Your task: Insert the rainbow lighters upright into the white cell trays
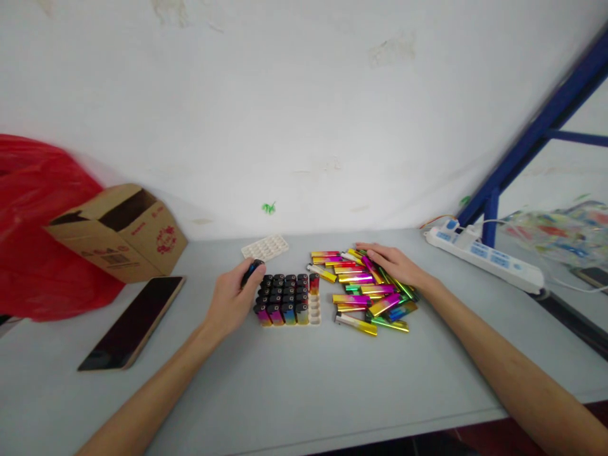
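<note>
As the left hand (227, 301) grasped a dark object (252, 270) between its fingers (255, 278), upright lighters (288, 313) stood packed in a tray (314, 320) whose cups apparently braced them; the right hand (396, 265) lay over loose lighters (351, 277) on the bench (294, 392), its grip unclear.

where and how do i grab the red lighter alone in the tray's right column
Probably pinch the red lighter front and back, near its black top, coming from above: it stands upright, with bare pockets of the tray before it and lighters crowding its left.
</note>
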Action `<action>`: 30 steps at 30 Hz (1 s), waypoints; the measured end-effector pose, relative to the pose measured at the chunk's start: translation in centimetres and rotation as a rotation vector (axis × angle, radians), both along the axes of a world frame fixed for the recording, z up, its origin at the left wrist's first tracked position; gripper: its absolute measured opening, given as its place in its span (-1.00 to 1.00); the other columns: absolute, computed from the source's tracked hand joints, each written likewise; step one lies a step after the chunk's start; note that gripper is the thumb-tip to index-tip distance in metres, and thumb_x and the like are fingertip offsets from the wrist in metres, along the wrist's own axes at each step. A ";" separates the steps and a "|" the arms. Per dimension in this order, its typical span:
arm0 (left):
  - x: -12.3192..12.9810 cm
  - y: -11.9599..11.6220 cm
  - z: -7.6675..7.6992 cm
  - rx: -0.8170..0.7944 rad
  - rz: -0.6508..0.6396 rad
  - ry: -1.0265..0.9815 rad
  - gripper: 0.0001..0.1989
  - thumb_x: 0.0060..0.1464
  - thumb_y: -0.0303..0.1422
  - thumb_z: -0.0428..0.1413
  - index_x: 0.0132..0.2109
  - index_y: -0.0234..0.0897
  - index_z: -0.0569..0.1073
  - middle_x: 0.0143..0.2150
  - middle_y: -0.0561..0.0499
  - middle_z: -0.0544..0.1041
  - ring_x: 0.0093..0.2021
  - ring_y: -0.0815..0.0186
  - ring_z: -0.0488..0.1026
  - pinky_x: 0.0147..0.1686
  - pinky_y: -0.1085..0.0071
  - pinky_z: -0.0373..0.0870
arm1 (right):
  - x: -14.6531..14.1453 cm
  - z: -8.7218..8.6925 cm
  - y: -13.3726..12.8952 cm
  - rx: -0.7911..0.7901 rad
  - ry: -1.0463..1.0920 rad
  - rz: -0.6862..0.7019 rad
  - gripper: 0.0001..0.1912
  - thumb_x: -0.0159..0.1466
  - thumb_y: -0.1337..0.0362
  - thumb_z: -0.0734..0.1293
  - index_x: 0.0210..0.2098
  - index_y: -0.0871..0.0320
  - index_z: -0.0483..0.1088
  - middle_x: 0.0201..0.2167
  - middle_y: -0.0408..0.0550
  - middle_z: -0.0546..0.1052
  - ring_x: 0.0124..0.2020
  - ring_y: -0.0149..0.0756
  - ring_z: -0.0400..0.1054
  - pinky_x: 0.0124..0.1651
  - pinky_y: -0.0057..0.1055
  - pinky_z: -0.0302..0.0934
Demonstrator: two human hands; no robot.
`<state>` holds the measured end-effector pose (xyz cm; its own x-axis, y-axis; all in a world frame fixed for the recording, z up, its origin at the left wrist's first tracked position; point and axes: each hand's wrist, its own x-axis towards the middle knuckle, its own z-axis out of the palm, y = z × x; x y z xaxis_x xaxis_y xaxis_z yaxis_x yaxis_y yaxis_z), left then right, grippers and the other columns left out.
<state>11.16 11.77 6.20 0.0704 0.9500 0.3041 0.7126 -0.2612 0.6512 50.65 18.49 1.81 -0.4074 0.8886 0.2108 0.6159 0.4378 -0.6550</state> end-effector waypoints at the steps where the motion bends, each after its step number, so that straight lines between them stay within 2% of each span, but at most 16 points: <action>1: 0.0 0.0 0.1 0.017 -0.007 0.023 -0.62 0.30 -0.04 -0.06 -0.38 -0.19 0.27 -0.54 0.15 0.27 -0.48 0.31 0.25 -0.43 0.39 0.12 | 0.0 0.0 0.0 0.005 -0.004 -0.001 -0.44 0.49 -0.12 0.12 0.30 -0.04 0.42 0.31 -0.08 0.46 0.31 -0.01 0.36 0.43 0.02 0.14; 10: 0.2 -0.4 0.8 0.059 -0.018 0.088 -0.65 0.26 -0.08 -0.05 -0.42 -0.18 0.25 -0.57 0.15 0.25 -0.52 0.33 0.22 -0.43 0.39 0.10 | 0.0 0.0 -0.1 -0.008 -0.050 -0.027 -0.45 0.49 -0.08 0.12 0.32 -0.03 0.38 0.30 -0.06 0.48 0.30 0.02 0.36 0.41 0.07 0.16; 17: 0.1 -0.4 0.7 0.021 0.013 -0.082 -0.58 0.23 -0.03 0.02 -0.47 -0.20 0.24 -0.57 0.16 0.20 -0.50 0.35 0.17 -0.46 0.42 0.08 | 0.2 -0.6 0.1 0.036 -0.039 -0.028 -0.45 0.47 -0.09 0.17 0.35 -0.06 0.35 0.33 -0.07 0.44 0.33 0.04 0.33 0.44 0.11 0.13; 19: 0.1 -0.3 0.4 -0.042 0.019 -0.216 -0.57 0.22 -0.01 0.02 -0.48 -0.19 0.23 -0.59 0.16 0.18 -0.53 0.36 0.14 -0.50 0.42 0.07 | 0.3 -0.6 0.1 0.045 -0.047 -0.027 -0.45 0.47 -0.08 0.16 0.35 -0.07 0.35 0.32 -0.07 0.45 0.32 0.05 0.35 0.43 0.12 0.15; 23: 0.3 0.0 -0.1 -0.285 -0.042 -0.550 -0.50 0.22 0.05 -0.05 -0.54 -0.19 0.19 -0.65 0.18 0.08 -0.63 0.42 -0.02 -0.57 0.43 -0.07 | 0.3 -0.6 0.1 0.049 -0.057 -0.023 -0.46 0.48 -0.08 0.16 0.34 -0.07 0.35 0.32 -0.06 0.46 0.32 0.06 0.35 0.42 0.12 0.16; 26: 0.5 0.1 0.1 -0.381 -0.058 -0.624 -0.50 0.17 0.03 -0.04 -0.59 -0.20 0.19 -0.67 0.17 0.07 -0.64 0.44 -0.05 -0.56 0.44 -0.11 | 0.3 -0.6 0.1 0.051 -0.069 -0.023 -0.46 0.48 -0.08 0.16 0.34 -0.07 0.35 0.32 -0.06 0.46 0.31 0.06 0.35 0.42 0.11 0.16; 30: 0.5 0.0 0.8 -0.400 -0.107 -0.636 -0.56 0.11 -0.04 -0.03 -0.60 -0.19 0.19 -0.66 0.17 0.06 -0.63 0.44 -0.07 -0.56 0.41 -0.15 | 0.4 -0.6 0.1 0.042 -0.095 -0.013 -0.45 0.48 -0.08 0.15 0.36 -0.05 0.32 0.33 -0.05 0.44 0.32 0.05 0.33 0.41 0.09 0.16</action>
